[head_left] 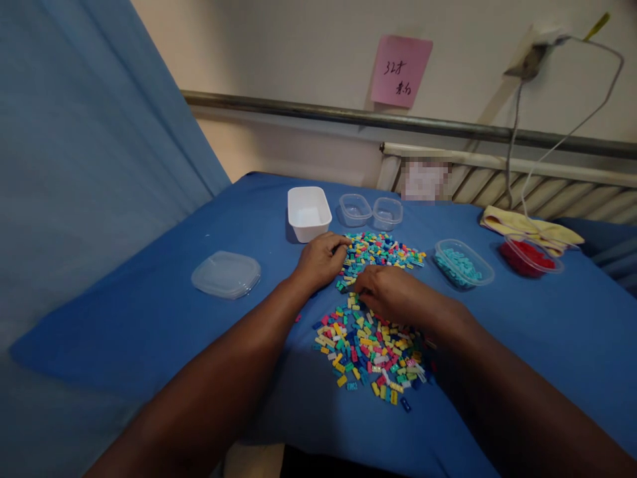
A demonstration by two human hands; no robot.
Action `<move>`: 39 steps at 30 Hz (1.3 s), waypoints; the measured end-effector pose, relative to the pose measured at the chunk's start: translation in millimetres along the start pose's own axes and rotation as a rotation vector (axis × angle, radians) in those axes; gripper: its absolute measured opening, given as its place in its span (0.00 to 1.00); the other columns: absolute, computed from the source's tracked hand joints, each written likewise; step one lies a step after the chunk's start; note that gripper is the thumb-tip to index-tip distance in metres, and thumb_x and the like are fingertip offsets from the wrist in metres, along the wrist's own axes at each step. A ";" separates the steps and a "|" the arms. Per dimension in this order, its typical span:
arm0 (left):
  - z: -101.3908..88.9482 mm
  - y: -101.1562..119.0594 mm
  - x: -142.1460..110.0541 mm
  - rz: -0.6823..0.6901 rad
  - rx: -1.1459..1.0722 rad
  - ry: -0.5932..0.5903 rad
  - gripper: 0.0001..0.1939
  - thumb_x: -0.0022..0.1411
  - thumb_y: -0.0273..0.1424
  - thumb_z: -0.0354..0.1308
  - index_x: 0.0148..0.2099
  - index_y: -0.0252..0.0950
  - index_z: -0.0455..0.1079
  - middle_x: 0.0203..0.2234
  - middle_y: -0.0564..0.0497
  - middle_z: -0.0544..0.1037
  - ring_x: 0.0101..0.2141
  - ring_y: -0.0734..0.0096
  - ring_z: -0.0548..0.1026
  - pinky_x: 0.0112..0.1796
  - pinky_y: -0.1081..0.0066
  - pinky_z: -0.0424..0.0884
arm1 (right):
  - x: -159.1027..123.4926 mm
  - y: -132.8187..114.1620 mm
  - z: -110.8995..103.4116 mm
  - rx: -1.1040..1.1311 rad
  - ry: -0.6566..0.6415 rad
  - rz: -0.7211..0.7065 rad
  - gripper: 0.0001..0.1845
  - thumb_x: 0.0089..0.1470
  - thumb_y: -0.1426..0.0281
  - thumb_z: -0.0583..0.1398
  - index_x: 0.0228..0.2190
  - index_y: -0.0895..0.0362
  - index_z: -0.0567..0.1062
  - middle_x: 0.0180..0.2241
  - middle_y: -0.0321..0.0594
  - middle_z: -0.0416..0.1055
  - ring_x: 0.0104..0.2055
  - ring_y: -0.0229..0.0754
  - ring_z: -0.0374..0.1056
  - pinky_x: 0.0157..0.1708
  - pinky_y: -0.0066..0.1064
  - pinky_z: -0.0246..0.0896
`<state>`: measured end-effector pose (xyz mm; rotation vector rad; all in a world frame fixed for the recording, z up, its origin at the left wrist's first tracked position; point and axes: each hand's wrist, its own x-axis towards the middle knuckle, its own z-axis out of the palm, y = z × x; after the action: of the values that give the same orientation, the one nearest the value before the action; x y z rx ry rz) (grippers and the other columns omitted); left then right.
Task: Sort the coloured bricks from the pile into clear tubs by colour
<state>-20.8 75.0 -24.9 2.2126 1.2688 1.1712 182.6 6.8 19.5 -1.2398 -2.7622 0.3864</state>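
Blue cloth (pixel 149 318): far multicoloured heap of small plastic bricks (pixel 382 249), left hand (pixel 321 257) at its left edge, right hand (pixel 391 292) at its near edge; fingers curled, grip indiscernible.

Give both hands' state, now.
Left hand: curled at the far brick pile; can't tell if holding one.
Right hand: curled at near brick pile; can't tell either.

1. And up on the wall, a pink note (pixel 402 72) with dark handwriting: "32" leads the top line, clear as day, with one more character right behind it that can't be read for certain!
2. Second line, same note: a short run of handwritten characters, too loose to call.
3. Down at the radiator (pixel 562 189), a pale sheet (pixel 424 180), pixelated, nothing legible there!
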 end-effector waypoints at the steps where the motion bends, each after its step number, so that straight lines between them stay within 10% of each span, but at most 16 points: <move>1: 0.0 0.3 0.0 -0.002 0.002 0.001 0.12 0.67 0.29 0.56 0.45 0.39 0.82 0.41 0.49 0.85 0.45 0.62 0.81 0.50 0.63 0.77 | -0.5 -0.2 -0.5 0.003 -0.004 0.002 0.11 0.62 0.74 0.61 0.42 0.53 0.83 0.42 0.42 0.80 0.43 0.44 0.74 0.42 0.31 0.62; 15: -3.4 10.4 -1.5 0.005 -0.094 -0.035 0.11 0.68 0.28 0.57 0.44 0.37 0.82 0.41 0.48 0.84 0.45 0.64 0.80 0.49 0.64 0.75 | 2.9 -0.9 -0.6 -0.038 0.028 0.059 0.11 0.64 0.75 0.58 0.41 0.56 0.81 0.42 0.45 0.80 0.42 0.45 0.74 0.40 0.31 0.59; 30: -8.7 62.0 -15.0 -0.211 -0.682 -0.639 0.16 0.64 0.37 0.65 0.50 0.34 0.79 0.30 0.50 0.81 0.30 0.74 0.77 0.34 0.72 0.72 | -51.8 12.3 2.7 0.313 0.475 0.045 0.06 0.67 0.70 0.61 0.40 0.54 0.81 0.35 0.39 0.79 0.37 0.42 0.75 0.38 0.32 0.66; 36: -26.4 43.3 -2.4 -0.174 -0.375 -0.359 0.11 0.65 0.35 0.62 0.44 0.35 0.81 0.34 0.49 0.83 0.33 0.72 0.77 0.35 0.71 0.72 | -84.5 63.0 -12.9 0.068 0.811 0.328 0.12 0.65 0.64 0.62 0.45 0.54 0.83 0.42 0.45 0.82 0.43 0.50 0.78 0.45 0.40 0.71; 39: -40.3 25.7 3.2 -0.181 -0.261 -0.411 0.09 0.64 0.33 0.63 0.42 0.35 0.81 0.34 0.48 0.83 0.34 0.70 0.77 0.37 0.70 0.72 | -101.0 94.7 -16.3 -0.089 0.861 0.488 0.16 0.64 0.63 0.60 0.46 0.57 0.84 0.43 0.50 0.83 0.44 0.55 0.78 0.48 0.45 0.71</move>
<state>-37.4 59.3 17.2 1.9672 1.0508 0.7177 321.3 -4.9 12.3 -1.5998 -1.7657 -0.2172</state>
